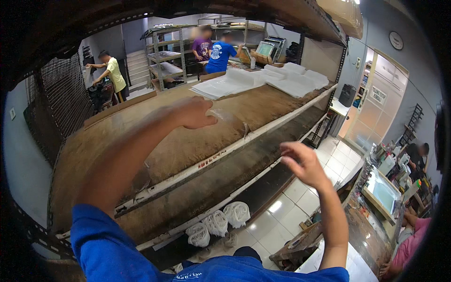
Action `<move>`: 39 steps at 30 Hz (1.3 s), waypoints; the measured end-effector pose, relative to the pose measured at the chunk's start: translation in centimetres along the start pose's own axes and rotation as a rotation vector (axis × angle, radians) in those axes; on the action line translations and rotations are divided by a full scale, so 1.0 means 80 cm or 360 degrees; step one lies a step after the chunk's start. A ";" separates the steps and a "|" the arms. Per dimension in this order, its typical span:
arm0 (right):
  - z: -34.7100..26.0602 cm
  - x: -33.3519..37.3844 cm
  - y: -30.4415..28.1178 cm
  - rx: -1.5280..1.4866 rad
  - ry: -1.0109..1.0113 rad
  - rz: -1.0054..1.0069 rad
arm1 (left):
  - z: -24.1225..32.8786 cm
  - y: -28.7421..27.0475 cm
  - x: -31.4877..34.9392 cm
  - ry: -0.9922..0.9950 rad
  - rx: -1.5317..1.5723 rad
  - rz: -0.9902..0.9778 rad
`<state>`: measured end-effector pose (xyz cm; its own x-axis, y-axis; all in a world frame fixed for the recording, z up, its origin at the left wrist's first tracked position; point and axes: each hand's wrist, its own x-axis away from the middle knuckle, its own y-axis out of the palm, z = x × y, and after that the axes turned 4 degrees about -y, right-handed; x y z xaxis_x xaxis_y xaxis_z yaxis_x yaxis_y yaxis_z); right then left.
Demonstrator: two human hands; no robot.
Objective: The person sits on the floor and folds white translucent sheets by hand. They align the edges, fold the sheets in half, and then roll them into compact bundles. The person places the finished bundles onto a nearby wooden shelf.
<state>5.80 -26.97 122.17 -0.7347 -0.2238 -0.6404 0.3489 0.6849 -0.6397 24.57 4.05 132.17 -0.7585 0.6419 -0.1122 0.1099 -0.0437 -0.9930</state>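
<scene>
My left hand [195, 113] reaches over a worn brown wooden shelf board [155, 155], its fingers loosely bent and apart, with nothing seen in them. Beyond it on the same board lie thin white sheets [230, 83], spread in overlapping stacks, and another white stack [298, 83] is farther right. The hand is apart from both. My right hand [306, 164] is raised in front of the shelf's white front edge [268, 133], fingers slightly curled and thumb apart, also holding nothing visible.
A lower shelf board [202, 188] runs beneath. White rolled bundles [217, 223] sit below it. At right, a cluttered workbench [366, 230] bears a framed screen [383, 191] and bottles. Co-workers in yellow [115, 74], blue [221, 56] and pink [413, 244] shirts are nearby.
</scene>
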 end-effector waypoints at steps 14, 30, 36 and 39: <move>0.280 -0.382 0.035 0.0943 -0.0812 -0.0774 | -0.055 0.089 -0.266 -0.0757 0.0241 -0.0203; 0.354 -0.510 0.067 0.1369 -0.1028 -0.1606 | -0.043 0.133 -0.356 -0.0553 0.0144 0.0190; 0.363 -0.521 0.072 0.1605 -0.1324 -0.1622 | -0.012 0.094 -0.368 -0.0542 -0.0357 0.0331; 0.357 -0.519 0.085 0.1571 -0.1346 -0.1511 | -0.029 0.086 -0.385 -0.0423 -0.0358 0.0092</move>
<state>55.32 -32.84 132.30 -0.4942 -0.8150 0.3026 0.4431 -0.5356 -0.7189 50.19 -14.20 128.89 -0.8844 0.4201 -0.2033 0.2739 0.1146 -0.9549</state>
